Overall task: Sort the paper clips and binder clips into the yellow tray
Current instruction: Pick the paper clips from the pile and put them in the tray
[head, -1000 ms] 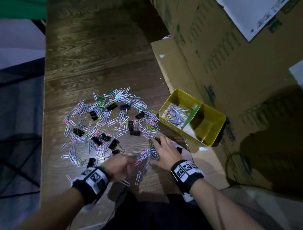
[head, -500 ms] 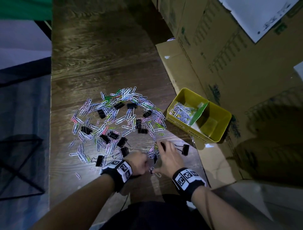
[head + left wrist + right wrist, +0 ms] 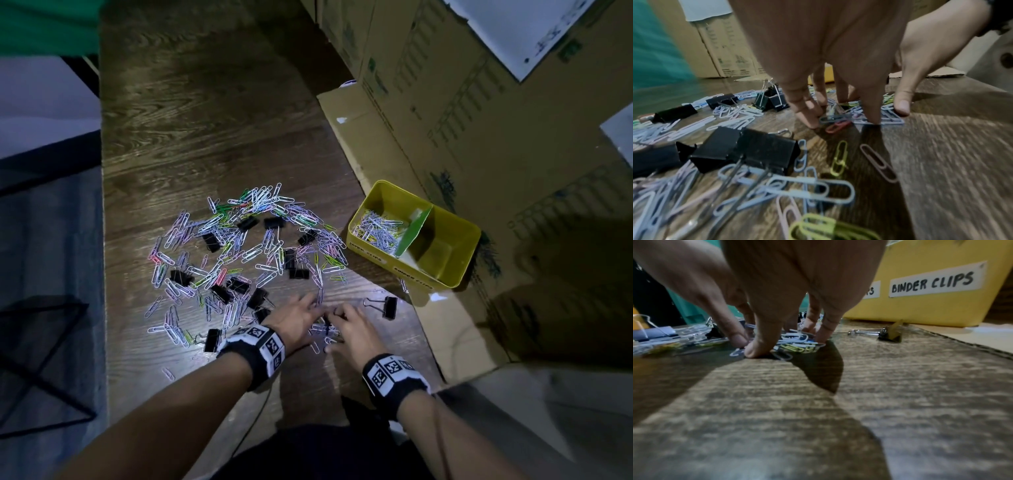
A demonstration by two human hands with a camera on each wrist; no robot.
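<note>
Coloured paper clips (image 3: 253, 246) and black binder clips (image 3: 298, 263) lie scattered on the wooden table (image 3: 205, 137). The yellow tray (image 3: 387, 264) stands to their right, split by a green divider (image 3: 412, 229); paper clips (image 3: 376, 229) fill its left half. My left hand (image 3: 313, 308) and right hand (image 3: 337, 317) meet at the pile's near edge. The left fingers (image 3: 807, 113) point straight down and touch a few clips (image 3: 835, 118). My right hand (image 3: 789, 344) curls thumb and fingers round a small clump of paper clips (image 3: 795, 346).
One binder clip (image 3: 385, 306) lies alone between my right hand and the tray. The tray's front wall (image 3: 920, 308) carries a label reading BINDER CLIPS. Large cardboard boxes (image 3: 479, 120) stand behind and right of the tray. The table's left edge (image 3: 102, 240) drops to the floor.
My left hand has moved right to meet the right hand. Both have drawn in on a clump of paper clips, leaving one binder clip uncovered to the right.
</note>
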